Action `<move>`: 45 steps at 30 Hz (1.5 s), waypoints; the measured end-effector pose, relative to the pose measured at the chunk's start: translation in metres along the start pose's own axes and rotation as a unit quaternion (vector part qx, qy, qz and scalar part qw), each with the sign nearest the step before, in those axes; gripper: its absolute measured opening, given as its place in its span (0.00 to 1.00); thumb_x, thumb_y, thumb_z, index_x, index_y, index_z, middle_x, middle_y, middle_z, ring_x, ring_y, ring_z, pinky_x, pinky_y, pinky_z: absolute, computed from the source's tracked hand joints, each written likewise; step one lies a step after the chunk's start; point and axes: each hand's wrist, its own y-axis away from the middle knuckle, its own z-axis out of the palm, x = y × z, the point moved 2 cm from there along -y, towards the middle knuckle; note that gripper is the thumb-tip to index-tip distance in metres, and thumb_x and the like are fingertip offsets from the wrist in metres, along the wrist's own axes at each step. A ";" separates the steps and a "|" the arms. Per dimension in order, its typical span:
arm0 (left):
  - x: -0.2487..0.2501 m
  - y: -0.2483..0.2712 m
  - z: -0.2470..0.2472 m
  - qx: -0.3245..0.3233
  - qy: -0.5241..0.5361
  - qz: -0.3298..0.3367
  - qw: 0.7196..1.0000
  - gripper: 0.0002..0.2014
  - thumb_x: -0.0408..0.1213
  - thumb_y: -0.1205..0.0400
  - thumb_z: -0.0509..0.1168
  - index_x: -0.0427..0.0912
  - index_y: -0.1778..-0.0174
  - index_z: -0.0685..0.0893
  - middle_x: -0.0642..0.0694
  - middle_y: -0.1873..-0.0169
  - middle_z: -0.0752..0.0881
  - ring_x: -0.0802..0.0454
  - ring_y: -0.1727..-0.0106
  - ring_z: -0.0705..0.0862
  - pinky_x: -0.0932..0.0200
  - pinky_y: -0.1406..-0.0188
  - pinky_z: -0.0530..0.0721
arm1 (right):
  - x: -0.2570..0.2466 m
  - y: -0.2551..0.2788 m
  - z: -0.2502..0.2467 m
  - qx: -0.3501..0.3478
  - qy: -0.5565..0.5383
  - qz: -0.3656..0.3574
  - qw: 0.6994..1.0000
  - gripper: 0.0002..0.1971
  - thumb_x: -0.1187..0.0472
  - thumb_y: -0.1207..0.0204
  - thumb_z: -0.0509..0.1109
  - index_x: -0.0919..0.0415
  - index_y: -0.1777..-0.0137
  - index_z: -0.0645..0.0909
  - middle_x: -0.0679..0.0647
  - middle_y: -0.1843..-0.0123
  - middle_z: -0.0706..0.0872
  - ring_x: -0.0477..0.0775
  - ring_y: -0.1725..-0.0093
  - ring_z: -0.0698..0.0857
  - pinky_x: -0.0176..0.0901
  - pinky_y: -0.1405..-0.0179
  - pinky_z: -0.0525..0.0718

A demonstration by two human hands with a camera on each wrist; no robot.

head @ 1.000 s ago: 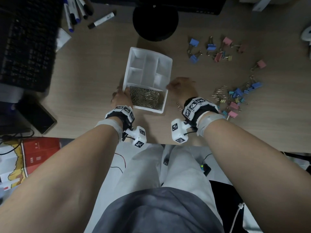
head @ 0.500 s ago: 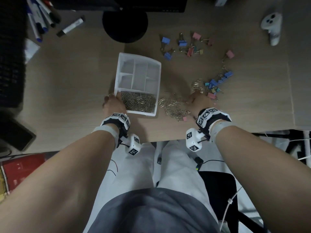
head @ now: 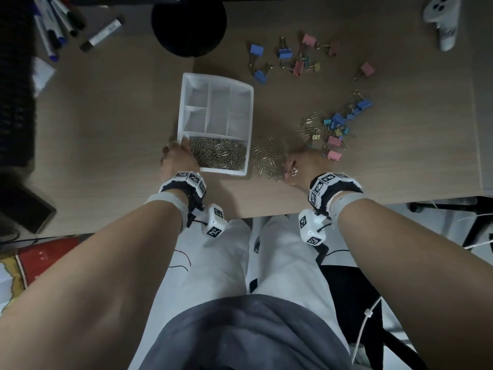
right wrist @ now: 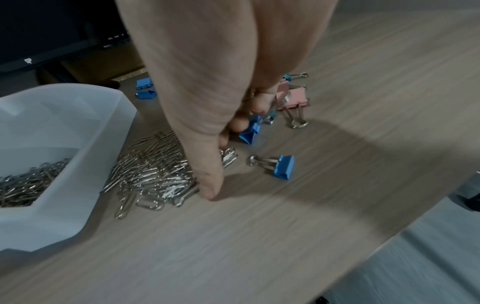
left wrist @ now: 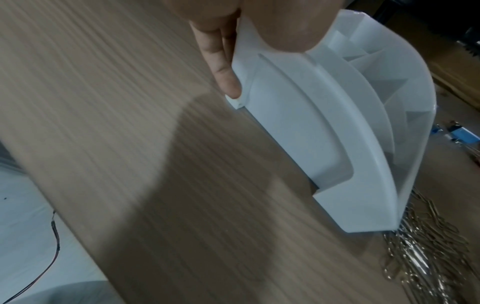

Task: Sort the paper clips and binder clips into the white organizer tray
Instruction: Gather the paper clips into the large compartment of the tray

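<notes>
The white organizer tray [head: 216, 80] lies on the desk, its near compartment full of paper clips [head: 218, 154]. My left hand [head: 176, 159] grips the tray's near left corner [left wrist: 240, 61], thumb over the rim and fingers [left wrist: 225, 67] on the outside. A loose pile of paper clips [head: 266, 162] [right wrist: 155, 170] lies just right of the tray [right wrist: 64, 144]. My right hand [head: 301, 166] is on this pile, thumb [right wrist: 210, 189] at its near edge, fingers curled over its far side beside a blue binder clip [right wrist: 249, 131]. Binder clips [head: 336, 129] lie scattered to the right.
More binder clips [head: 293, 58] lie farther back, and a blue one [right wrist: 283, 167] near my right hand. A black round base [head: 189, 24], markers [head: 102, 34], a white controller [head: 442, 21] and a keyboard [head: 14, 76] ring the desk. The desk's front edge [head: 266, 212] is close.
My right hand left the tray's near right corner, reached right to the loose clips, then drew back onto the paper clip pile. The left hand has stayed on the tray.
</notes>
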 end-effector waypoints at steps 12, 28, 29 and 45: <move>0.007 0.006 0.010 0.003 0.016 -0.016 1.000 0.25 0.52 0.11 0.46 0.38 0.29 0.72 0.34 0.36 0.80 0.34 0.36 0.80 0.41 0.40 0.79 | -0.002 -0.007 -0.041 0.012 -0.145 0.041 0.988 0.09 0.43 0.34 0.76 0.47 0.61 0.87 0.40 0.60 0.90 0.44 0.58 0.87 0.38 0.58 0.85; 0.014 0.010 0.017 0.018 0.004 -0.038 0.999 0.24 0.52 0.11 0.47 0.38 0.29 0.73 0.34 0.39 0.81 0.33 0.39 0.82 0.43 0.45 0.80 | -0.004 -0.060 -0.089 0.077 -0.107 0.075 0.988 0.17 0.40 0.26 0.71 0.54 0.56 0.89 0.49 0.57 0.91 0.54 0.56 0.87 0.41 0.56 0.80; 0.013 0.010 0.017 0.024 0.000 -0.043 0.999 0.24 0.52 0.11 0.46 0.38 0.29 0.73 0.34 0.39 0.82 0.33 0.39 0.82 0.43 0.46 0.80 | 0.001 -0.059 -0.085 0.038 -0.086 0.074 0.993 0.13 0.46 0.25 0.71 0.55 0.56 0.89 0.52 0.57 0.91 0.55 0.56 0.88 0.41 0.58 0.79; 0.043 0.003 0.019 -0.030 -0.021 -0.009 0.999 0.25 0.52 0.11 0.44 0.40 0.24 0.67 0.35 0.31 0.77 0.34 0.31 0.77 0.40 0.35 0.74 | 0.052 -0.015 -0.013 -0.025 0.044 0.182 0.982 0.22 0.39 0.36 0.78 0.50 0.46 0.85 0.51 0.53 0.87 0.60 0.55 0.87 0.46 0.56 0.84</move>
